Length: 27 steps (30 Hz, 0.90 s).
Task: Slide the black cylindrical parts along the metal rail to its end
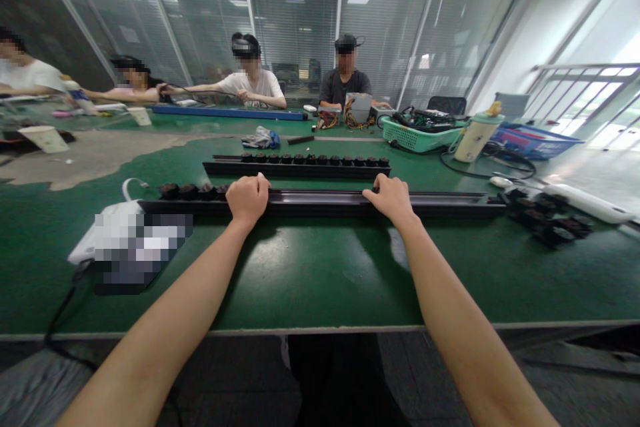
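A long black rail [440,203] lies across the green table [310,280] in front of me. My left hand [247,199] is closed over its left part, beside three round black parts [187,191] seated in the rail. My right hand [393,198] grips the rail further right, fingers curled over its far edge. A second black rail [297,167] filled with several round black parts lies just behind, parallel to the first.
A pile of loose black parts [547,221] lies at the right. A white device [113,230] with a cable sits at the left. Behind are a green basket [423,133], a white jug [475,136], a blue crate [535,140] and several seated people.
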Available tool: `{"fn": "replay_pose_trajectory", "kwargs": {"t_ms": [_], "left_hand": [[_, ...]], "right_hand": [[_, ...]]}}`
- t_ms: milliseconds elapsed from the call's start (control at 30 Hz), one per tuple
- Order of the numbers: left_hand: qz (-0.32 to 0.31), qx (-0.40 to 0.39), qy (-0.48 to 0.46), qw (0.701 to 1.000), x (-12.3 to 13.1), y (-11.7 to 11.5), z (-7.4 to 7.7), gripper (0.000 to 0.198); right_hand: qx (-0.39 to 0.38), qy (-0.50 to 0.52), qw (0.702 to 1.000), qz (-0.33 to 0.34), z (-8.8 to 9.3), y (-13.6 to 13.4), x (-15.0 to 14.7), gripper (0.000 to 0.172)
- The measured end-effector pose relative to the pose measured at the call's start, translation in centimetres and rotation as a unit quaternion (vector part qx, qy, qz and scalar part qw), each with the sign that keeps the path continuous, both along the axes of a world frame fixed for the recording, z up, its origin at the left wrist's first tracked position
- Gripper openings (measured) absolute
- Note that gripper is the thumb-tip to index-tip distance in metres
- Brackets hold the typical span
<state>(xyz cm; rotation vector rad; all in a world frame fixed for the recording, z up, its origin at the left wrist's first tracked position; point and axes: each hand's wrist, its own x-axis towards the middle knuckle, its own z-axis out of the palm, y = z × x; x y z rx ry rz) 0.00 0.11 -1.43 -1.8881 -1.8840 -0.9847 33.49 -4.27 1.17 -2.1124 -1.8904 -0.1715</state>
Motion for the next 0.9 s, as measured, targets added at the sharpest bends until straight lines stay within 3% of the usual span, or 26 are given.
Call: {"fn": "replay_pose_trajectory", "kwargs": {"t_ms": [367,900], "left_hand": [[0.006,0.014,0.013,1.000,-0.03,0.11,-0.16,0.065],[0.001,0.013,0.007,1.000,-0.08,0.08,-0.15,0.063]], "right_hand": [[-0.017,0.010,0.999,-0.027,0.04,-0.03,0.26,0.033],[-0.065,0.066,0.993,-0.078,0.86,-0.76,-0.07,0.049]]}}
